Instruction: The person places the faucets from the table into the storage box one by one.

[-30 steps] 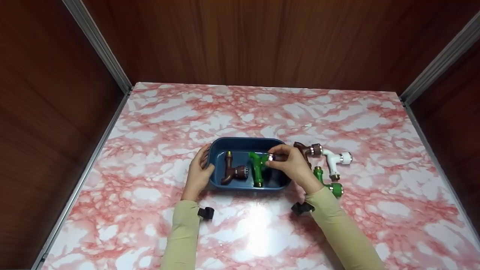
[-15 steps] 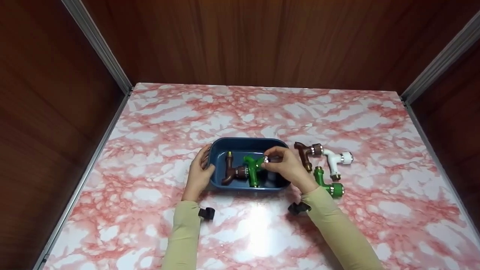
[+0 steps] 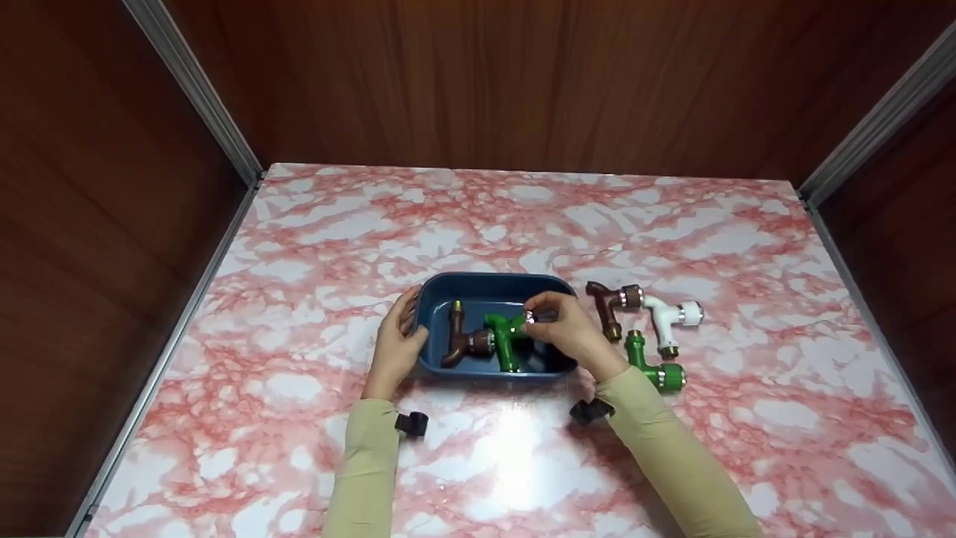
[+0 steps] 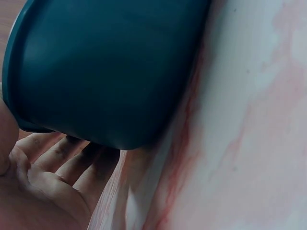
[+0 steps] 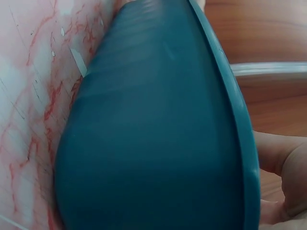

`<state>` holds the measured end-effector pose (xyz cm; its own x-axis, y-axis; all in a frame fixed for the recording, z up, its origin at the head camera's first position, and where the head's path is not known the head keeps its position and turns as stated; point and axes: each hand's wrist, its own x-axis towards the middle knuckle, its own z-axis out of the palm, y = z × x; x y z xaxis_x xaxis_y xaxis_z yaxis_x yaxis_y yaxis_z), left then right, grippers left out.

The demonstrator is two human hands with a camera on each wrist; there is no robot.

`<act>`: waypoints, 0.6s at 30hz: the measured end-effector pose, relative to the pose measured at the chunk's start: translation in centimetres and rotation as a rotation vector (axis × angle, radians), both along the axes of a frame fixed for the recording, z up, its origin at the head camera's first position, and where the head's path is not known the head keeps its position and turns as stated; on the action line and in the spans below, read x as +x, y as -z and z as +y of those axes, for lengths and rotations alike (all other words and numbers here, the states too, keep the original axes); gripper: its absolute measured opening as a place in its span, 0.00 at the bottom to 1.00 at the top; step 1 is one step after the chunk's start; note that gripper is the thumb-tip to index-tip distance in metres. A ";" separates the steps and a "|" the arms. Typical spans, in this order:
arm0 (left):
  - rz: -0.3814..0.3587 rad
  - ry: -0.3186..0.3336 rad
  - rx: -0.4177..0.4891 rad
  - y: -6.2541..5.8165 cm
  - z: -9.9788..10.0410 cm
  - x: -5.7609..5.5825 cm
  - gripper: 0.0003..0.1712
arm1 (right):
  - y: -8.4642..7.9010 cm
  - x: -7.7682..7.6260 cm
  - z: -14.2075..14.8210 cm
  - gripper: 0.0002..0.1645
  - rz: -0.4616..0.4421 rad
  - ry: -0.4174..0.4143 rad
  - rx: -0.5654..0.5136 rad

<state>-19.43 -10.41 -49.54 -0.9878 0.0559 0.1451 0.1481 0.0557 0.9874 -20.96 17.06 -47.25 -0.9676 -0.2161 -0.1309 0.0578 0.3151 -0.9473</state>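
Observation:
A blue plastic tub stands on the table. My left hand grips its left end, thumb at the rim and fingers along the outside; the left wrist view shows these fingers against the tub wall. Inside, a brown tap lies at the left. Beside it is a green tap, its spout side close against the brown tap's knob. My right hand reaches over the tub's right end and pinches the green tap's knob end between thumb and fingers. In the right wrist view the tub wall hides that tap.
Right of the tub lie another brown tap, a white tap and a second green tap, close together on the red-and-white marbled table. Brown wood-grain panels wall in the back and sides.
My right hand has moved the green tap slightly left inside the tub, up to the brown tap's knob, then almost stopped. The left hand stays at the tub's end.

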 end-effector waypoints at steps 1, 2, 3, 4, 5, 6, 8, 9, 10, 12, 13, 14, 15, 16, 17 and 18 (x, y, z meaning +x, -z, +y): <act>-0.003 0.002 0.002 0.0 0.0 0.0 0.36 | 0.0 0.0 0.0 0.19 -0.005 -0.002 0.007; -0.003 0.004 0.004 0.0 0.0 0.0 0.36 | -0.1 0.0 0.0 0.19 -0.013 -0.002 0.010; -0.005 0.006 0.006 0.0 0.0 0.0 0.36 | 0.0 -0.1 0.0 0.20 -0.018 -0.004 0.009; -0.002 0.003 0.006 0.0 0.0 0.0 0.36 | 0.0 -0.1 0.0 0.20 -0.029 -0.004 0.000; 0.001 0.002 0.004 0.0 0.0 0.0 0.36 | -0.1 -0.1 0.0 0.20 -0.045 -0.005 -0.017; 0.003 -0.001 0.002 0.0 0.0 0.0 0.36 | -0.1 -0.2 0.0 0.21 -0.067 -0.009 -0.040; 0.010 -0.005 0.001 0.0 0.0 0.0 0.35 | -0.1 -0.3 0.0 0.21 -0.118 -0.014 -0.088; 0.014 -0.006 0.000 0.0 0.0 0.0 0.35 | -0.1 -0.4 0.0 0.21 -0.146 -0.013 -0.109; 0.015 -0.006 0.000 0.0 0.0 0.0 0.35 | -0.2 -0.4 0.1 0.21 -0.174 -0.013 -0.126; 0.013 -0.006 -0.003 0.0 0.0 0.0 0.35 | -0.2 -0.5 0.1 0.21 -0.216 -0.016 -0.151; 0.011 -0.006 -0.003 0.0 0.0 0.0 0.35 | -0.2 -0.6 0.2 0.21 -0.229 -0.017 -0.158; 0.010 -0.005 -0.003 0.0 0.0 0.0 0.36 | -0.2 -0.6 0.2 0.20 -0.241 -0.016 -0.166; 0.009 -0.004 -0.004 0.0 0.0 0.0 0.36 | -0.2 -0.7 0.2 0.20 -0.251 -0.016 -0.174; 0.007 -0.003 -0.004 0.0 0.0 0.0 0.36 | -0.2 -0.7 0.2 0.20 -0.258 -0.018 -0.182; 0.007 -0.003 -0.005 0.0 -0.1 0.0 0.36 | -0.2 -0.7 0.2 0.20 -0.265 -0.018 -0.191; 0.004 -0.004 -0.006 0.0 -0.1 0.0 0.36 | -0.2 -0.8 0.2 0.20 -0.272 -0.017 -0.201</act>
<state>-19.43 -10.48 -49.52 -0.9874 0.0533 0.1491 0.1523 0.0621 0.9864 -21.73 17.25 -47.06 -0.8991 -0.2798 -0.3366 0.3130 0.1266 -0.9413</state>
